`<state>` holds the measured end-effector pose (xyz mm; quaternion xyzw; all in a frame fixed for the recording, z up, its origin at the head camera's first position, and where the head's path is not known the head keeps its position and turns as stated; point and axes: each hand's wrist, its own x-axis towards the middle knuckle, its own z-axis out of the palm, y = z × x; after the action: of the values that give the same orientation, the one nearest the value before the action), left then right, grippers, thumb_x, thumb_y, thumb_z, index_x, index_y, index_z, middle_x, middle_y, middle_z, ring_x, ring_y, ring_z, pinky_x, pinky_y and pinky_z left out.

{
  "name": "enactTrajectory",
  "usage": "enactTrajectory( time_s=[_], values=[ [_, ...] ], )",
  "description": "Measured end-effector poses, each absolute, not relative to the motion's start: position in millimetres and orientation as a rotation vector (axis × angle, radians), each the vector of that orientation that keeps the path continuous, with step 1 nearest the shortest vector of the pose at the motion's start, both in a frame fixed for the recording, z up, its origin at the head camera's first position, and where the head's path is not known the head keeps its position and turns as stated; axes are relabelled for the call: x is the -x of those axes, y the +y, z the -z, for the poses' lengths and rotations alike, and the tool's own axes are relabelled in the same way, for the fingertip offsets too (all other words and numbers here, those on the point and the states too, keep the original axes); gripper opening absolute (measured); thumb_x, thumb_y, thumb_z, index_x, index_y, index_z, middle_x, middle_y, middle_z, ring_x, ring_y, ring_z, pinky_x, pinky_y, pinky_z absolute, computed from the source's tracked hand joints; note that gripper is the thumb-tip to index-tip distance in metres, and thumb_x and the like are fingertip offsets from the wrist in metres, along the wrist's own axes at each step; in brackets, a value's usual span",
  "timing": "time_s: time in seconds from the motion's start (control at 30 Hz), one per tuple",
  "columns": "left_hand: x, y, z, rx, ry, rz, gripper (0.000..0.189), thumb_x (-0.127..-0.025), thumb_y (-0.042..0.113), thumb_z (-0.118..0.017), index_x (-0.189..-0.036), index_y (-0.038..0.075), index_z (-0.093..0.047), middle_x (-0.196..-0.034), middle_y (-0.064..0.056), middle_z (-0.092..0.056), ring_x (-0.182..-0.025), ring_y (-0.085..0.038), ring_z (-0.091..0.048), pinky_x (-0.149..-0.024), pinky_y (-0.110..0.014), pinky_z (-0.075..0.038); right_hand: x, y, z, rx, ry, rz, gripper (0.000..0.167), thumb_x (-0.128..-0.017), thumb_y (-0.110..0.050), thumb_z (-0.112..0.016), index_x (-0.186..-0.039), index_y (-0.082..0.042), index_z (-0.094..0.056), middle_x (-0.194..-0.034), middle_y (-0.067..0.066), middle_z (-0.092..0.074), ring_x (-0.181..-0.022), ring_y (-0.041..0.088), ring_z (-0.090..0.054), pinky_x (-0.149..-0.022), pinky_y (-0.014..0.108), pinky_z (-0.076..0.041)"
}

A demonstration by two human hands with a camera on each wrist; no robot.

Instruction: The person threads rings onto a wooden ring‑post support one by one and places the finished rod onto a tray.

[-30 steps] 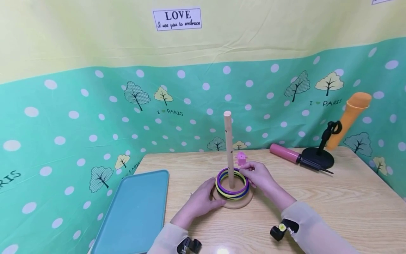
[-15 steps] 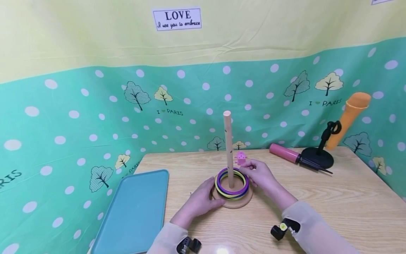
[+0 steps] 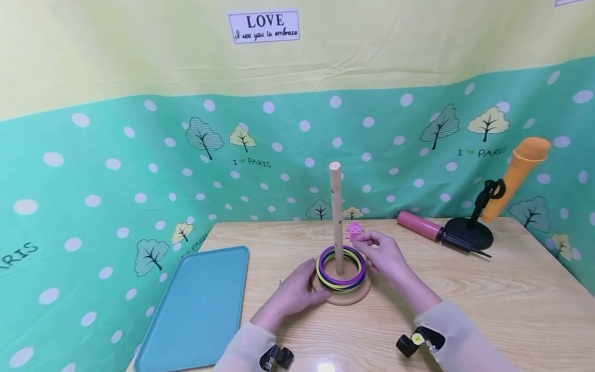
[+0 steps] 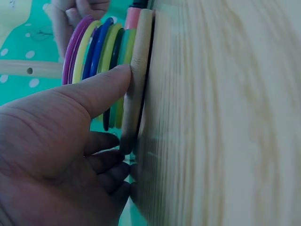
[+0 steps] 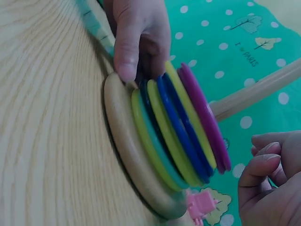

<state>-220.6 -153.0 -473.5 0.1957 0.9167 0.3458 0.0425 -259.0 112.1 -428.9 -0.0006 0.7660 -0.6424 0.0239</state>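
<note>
A wooden ring-toss stand (image 3: 336, 212) stands upright on the table, its round base (image 3: 355, 297) flat on the surface. Several coloured rings lie stacked around the post, with a purple ring (image 5: 203, 115) on top and yellow, blue and green ones below. My left hand (image 3: 294, 293) grips the base from the left, thumb (image 4: 110, 84) at the near edge and fingers partly hidden behind. My right hand (image 3: 382, 252) hovers just right of the stack with fingers loosely curled. In the right wrist view it is apart from the rings and holds nothing visible.
A blue tray (image 3: 197, 305) lies at the left. Behind the stand is a small pink toy (image 3: 355, 230). A pink hand pump (image 3: 420, 226) lies back right, beside an orange toy microphone (image 3: 516, 178) on a black stand (image 3: 465, 232). Patterned cloth hangs behind the table.
My right hand has drawn slightly right, away from the purple ring's edge. The left hand keeps its hold on the base, and the rings have not moved. The head view has shifted a little.
</note>
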Motion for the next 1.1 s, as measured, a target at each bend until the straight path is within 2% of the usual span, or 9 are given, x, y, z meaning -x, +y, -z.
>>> enactTrajectory(
  time_s=[0.33, 0.53, 0.73, 0.93, 1.1],
  values=[
    [218.8, -155.2, 472.9, -0.585, 2.804, -1.037, 0.096, -0.095, 0.039, -0.089, -0.168, -0.001, -0.041, -0.172, -0.028, -0.038, -0.157, -0.046, -0.041, -0.129, -0.059, -0.034, 254.0, 111.5, 416.3, 0.052, 2.384, 1.987, 0.027, -0.107, -0.023, -0.077, -0.126, -0.004, -0.075, -0.107, 0.006, -0.063, -0.058, 0.007, -0.046, -0.047, 0.020, -0.040],
    [216.2, -166.0, 475.3, -0.522, 2.810, -1.053, 0.097, -0.096, 0.045, -0.087, -0.167, -0.003, -0.042, -0.174, -0.026, -0.036, -0.158, -0.045, -0.039, -0.130, -0.060, -0.031, 250.3, 110.6, 409.6, 0.143, 2.338, 2.024, 0.035, -0.106, -0.024, -0.079, -0.132, -0.001, -0.072, -0.103, 0.005, -0.067, -0.057, 0.006, -0.047, -0.046, 0.021, -0.040],
    [210.8, -179.1, 474.7, -0.473, 2.843, -1.054, 0.098, -0.097, 0.044, -0.086, -0.167, -0.005, -0.039, -0.172, -0.026, -0.039, -0.158, -0.045, -0.039, -0.131, -0.059, -0.031, 247.4, 109.2, 406.5, 0.246, 2.292, 2.045, 0.041, -0.105, -0.019, -0.080, -0.138, 0.001, -0.070, -0.103, 0.006, -0.067, -0.055, 0.007, -0.048, -0.046, 0.022, -0.042],
    [205.9, -187.8, 467.5, -0.410, 2.877, -1.030, 0.092, -0.100, 0.041, -0.083, -0.169, -0.002, -0.038, -0.172, -0.024, -0.040, -0.158, -0.044, -0.039, -0.131, -0.060, -0.030, 246.7, 108.4, 404.5, 0.290, 2.270, 2.045, 0.047, -0.104, -0.018, -0.080, -0.145, 0.001, -0.067, -0.112, 0.010, -0.067, -0.057, 0.008, -0.049, -0.047, 0.022, -0.044],
    [202.3, -198.5, 461.6, -0.336, 2.942, -1.039, 0.082, -0.105, 0.037, -0.078, -0.168, -0.001, -0.041, -0.170, -0.023, -0.044, -0.156, -0.045, -0.042, -0.129, -0.061, -0.033, 246.9, 106.9, 405.3, 0.305, 2.261, 2.038, 0.047, -0.104, -0.019, -0.081, -0.145, -0.003, -0.069, -0.114, 0.014, -0.071, -0.057, 0.008, -0.051, -0.048, 0.021, -0.045]
  ],
)
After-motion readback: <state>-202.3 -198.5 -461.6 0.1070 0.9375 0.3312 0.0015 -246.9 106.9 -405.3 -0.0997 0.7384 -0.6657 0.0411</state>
